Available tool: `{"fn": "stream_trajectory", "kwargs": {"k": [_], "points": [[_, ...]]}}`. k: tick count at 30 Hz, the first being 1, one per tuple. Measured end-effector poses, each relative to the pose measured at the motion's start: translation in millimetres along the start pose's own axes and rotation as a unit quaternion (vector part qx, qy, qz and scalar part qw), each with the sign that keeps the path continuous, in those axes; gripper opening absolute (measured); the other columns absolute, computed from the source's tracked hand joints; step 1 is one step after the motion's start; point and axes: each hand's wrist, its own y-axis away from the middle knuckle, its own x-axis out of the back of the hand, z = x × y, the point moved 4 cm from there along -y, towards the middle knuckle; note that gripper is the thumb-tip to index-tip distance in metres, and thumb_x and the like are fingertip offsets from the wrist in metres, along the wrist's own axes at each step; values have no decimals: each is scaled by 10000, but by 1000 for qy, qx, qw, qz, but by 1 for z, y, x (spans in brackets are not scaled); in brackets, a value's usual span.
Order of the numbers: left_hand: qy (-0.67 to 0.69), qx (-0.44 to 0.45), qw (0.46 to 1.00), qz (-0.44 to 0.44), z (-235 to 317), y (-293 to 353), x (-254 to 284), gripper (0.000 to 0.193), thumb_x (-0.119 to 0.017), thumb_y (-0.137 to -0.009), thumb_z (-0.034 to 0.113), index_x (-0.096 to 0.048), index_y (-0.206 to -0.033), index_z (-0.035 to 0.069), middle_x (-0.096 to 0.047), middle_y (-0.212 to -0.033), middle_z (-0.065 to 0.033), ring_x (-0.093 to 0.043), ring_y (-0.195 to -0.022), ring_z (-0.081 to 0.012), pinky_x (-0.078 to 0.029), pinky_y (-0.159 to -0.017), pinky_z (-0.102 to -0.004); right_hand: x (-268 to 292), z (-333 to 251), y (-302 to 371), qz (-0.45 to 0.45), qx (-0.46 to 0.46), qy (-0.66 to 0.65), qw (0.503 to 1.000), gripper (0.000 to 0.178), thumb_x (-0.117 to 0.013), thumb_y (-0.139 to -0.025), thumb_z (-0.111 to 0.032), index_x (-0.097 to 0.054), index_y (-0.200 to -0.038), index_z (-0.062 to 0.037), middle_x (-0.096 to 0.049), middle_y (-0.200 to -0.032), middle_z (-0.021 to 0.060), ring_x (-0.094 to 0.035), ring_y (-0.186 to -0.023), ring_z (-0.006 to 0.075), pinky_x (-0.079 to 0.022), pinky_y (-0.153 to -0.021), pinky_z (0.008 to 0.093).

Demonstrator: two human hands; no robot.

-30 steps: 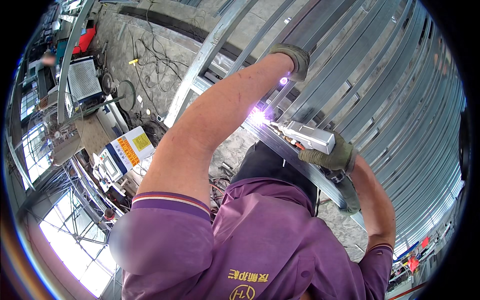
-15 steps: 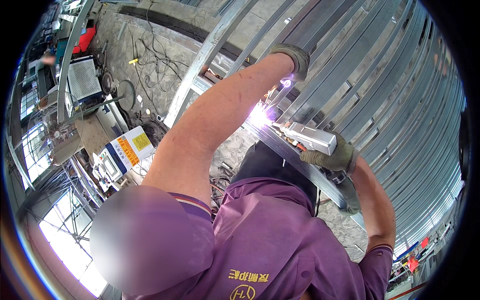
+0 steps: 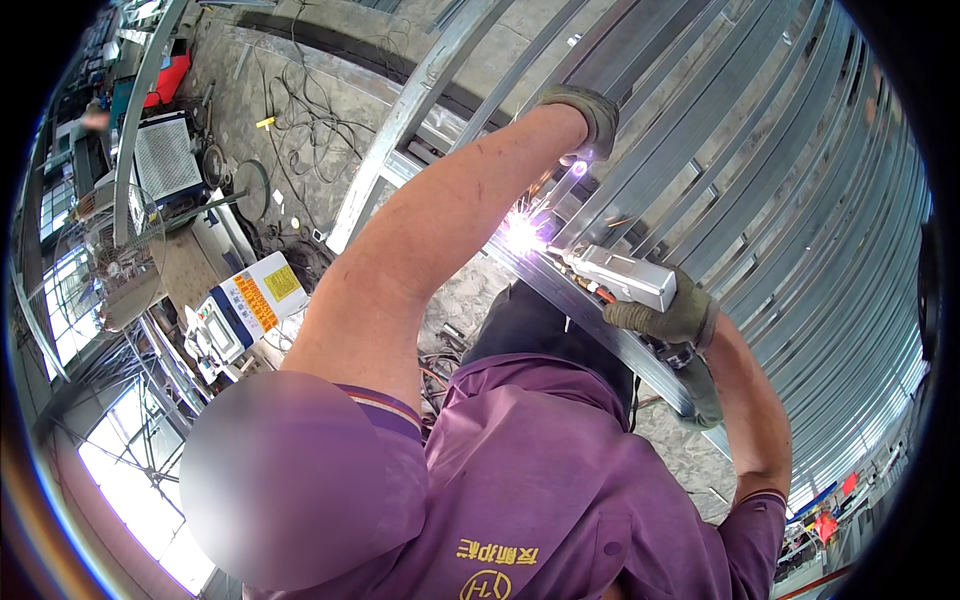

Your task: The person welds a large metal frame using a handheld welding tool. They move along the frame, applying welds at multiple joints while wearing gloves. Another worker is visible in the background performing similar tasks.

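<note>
My right hand (image 3: pixel 668 312), in a green-grey work glove, is closed round a silver, box-shaped welding gun (image 3: pixel 625 276). The gun's tip points left at a bright arc with sparks on a long metal rail (image 3: pixel 590 300). Gloved likewise, my left hand (image 3: pixel 588 112) is bent over a metal bar (image 3: pixel 625 50) beyond the arc and seems to grip it. Its fingers are partly hidden. A small purple-white glow lies just below that glove. Glare hides the exact spot where the gun tip meets the metal.
Many parallel metal bars (image 3: pixel 800 200) spread across the right side. At the left stand a white-and-blue machine (image 3: pixel 240 305) with coloured labels and a grey perforated panel (image 3: pixel 165 155). Loose black cables (image 3: pixel 310 110) lie on the concrete floor. A thick metal beam (image 3: pixel 400 130) slants behind my left arm.
The welding gun and my right hand have shifted very slightly right. The sparks at the arc have spread more. My left hand stays at nearly the same place.
</note>
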Motion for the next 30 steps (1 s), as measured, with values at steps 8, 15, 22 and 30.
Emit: {"fn": "stream_trajectory", "kwargs": {"k": [8,15,22,30], "points": [[50,16,998,-45,0,-3,2,342,-727,-965,167,-806,-1264,20,-836,-1191,-127,-807,-1024,-295,-636,-886,-453,0,2,1,-2,20,3,1000,709,-944,-872,-491,-731,-1412,-84,-829,-1159,145,-792,-1024,241,-639,-921,389],[-17,-4,1000,16,-3,-7,-3,338,-676,-981,328,-859,-1041,50,-844,-890,-86,-808,-880,-254,-617,-849,-443,0,8,3,3,-44,8,999,706,-961,-846,-500,-748,-1375,-84,-813,-988,92,-749,-741,160,-634,-657,341],[-32,-8,999,18,-3,-6,-3,330,-661,-981,327,-866,-1021,71,-842,-877,-78,-806,-883,-249,-613,-853,-442,-2,13,3,17,-9,-10,1000,699,-969,-839,-491,-753,-1363,-81,-815,-986,82,-748,-756,158,-629,-661,344],[-73,-25,997,30,-4,-9,-8,321,-672,-968,304,-860,-949,44,-832,-895,-129,-803,-903,-296,-606,-866,-471,-4,1,31,79,25,24,996,563,-940,-880,-418,-785,-1283,-57,-816,-1033,126,-775,-889,252,-618,-793,389]]}}
